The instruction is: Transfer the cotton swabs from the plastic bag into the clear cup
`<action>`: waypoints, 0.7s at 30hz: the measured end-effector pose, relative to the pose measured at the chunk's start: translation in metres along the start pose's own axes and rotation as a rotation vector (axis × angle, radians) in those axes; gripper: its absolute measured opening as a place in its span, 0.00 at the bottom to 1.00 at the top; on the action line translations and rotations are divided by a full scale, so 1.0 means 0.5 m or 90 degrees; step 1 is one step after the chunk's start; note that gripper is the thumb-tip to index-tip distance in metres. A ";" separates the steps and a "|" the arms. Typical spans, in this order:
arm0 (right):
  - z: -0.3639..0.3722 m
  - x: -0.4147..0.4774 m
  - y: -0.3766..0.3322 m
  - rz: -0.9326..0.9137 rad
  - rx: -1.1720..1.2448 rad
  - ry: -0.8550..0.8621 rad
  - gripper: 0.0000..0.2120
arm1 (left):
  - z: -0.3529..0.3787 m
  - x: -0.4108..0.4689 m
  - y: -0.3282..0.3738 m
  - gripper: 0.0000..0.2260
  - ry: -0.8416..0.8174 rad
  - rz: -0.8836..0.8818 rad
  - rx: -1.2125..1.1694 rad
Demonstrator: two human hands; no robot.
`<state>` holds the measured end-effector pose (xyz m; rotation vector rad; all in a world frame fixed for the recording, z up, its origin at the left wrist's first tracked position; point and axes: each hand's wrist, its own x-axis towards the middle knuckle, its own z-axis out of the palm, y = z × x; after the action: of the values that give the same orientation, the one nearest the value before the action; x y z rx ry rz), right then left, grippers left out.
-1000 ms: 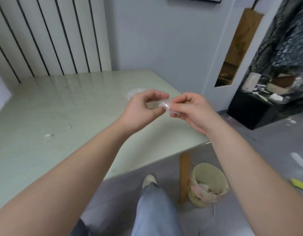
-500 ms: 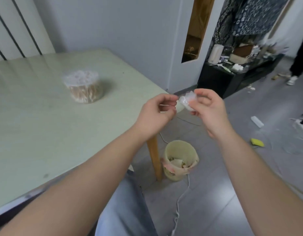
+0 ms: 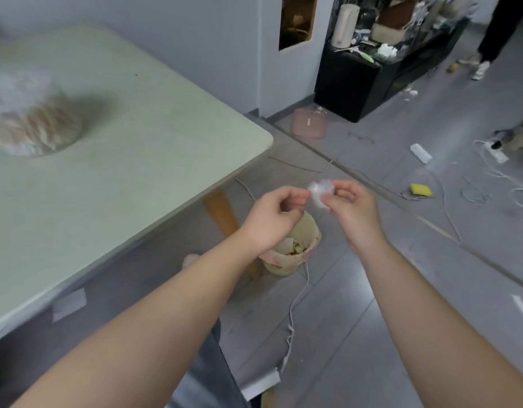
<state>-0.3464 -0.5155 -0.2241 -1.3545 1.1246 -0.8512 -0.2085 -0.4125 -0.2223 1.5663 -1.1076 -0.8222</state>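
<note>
Two hands meet off the table, past its rounded corner, and between them is the plastic bag [image 3: 321,190], crumpled into a small white ball. The right hand [image 3: 351,213] grips this ball with thumb and curled fingers. The left hand [image 3: 272,219] has its fingers curled too, and its thumb and forefinger appear to pinch the near edge of the bag. Below the hands, on the floor just beside the table, stands a waste bin [image 3: 295,251] with rubbish inside, and a white cable [image 3: 292,313] runs past it. Farther, on the table [image 3: 136,172] and well apart from the hands, stands the clear cup [image 3: 16,142]. It is blurred, and it is filled with cotton swabs [image 3: 48,128] whose white heads seem to be on top.

I judge the transfer almost finished, and the bag is probably going to the bin. The first risk is that a swab is hidden in the folds; the bag is too crumpled and too small in the view to tell. If it is dropped so, that swab is lost among the rubbish. The second risk is the lightness of the bag. Released from this height, it can drift or unfold and land on the floor beside the table, not in the bin. Lowering it nearer to the mouth of the bin before the release would help.
</note>
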 end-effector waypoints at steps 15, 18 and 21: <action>0.052 0.163 0.212 0.117 -0.146 0.046 0.12 | 0.004 0.184 -0.190 0.18 0.089 -0.170 0.041; 0.083 0.198 0.233 0.168 -0.128 0.008 0.21 | 0.002 0.194 -0.204 0.18 0.097 -0.191 0.032; 0.106 0.212 0.248 0.180 -0.136 -0.008 0.30 | -0.006 0.188 -0.218 0.18 0.100 -0.196 0.028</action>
<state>-0.2840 -0.5905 -0.3651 -1.3294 1.3888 -0.5281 -0.1456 -0.4917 -0.3249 1.8345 -0.7870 -0.8639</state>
